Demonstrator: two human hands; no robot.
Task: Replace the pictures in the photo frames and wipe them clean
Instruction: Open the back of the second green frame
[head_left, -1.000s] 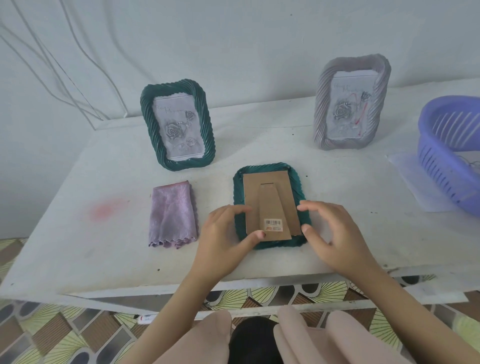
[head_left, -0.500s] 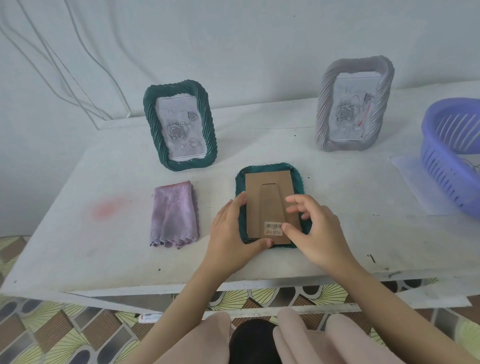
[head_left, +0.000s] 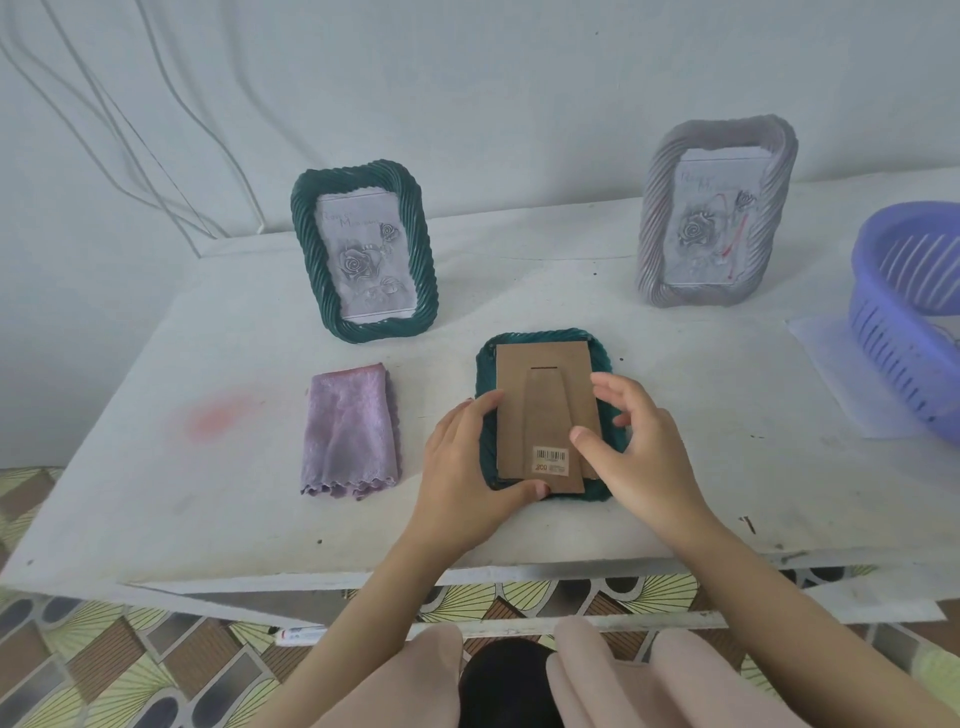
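**Face-down frame held at the near centre of the table**

The face-down green frame (head_left: 598, 491) is laid flat at the near centre of the table (head_left: 208, 499). Its cardboard back (head_left: 543, 384) is turned up, and a barcode sticker (head_left: 551, 460) is seen at the near end. The left hand (head_left: 467, 462) is curled round the frame's left rim with the thumb set at the near edge, so that grip is closed on the frame. The right hand (head_left: 641, 457) is placed on the cardboard back. Its thumb is pressed beside the sticker and its bent fingers are hooked at the board's right edge, so that grip is closed on the board. A folded purple cloth (head_left: 350, 431) is laid just left of the frame. Farther back, a second green frame (head_left: 306, 234) is stood upright on the left and a grey frame (head_left: 660, 208) on the right. A purple basket (head_left: 904, 332) is seen at the right edge.
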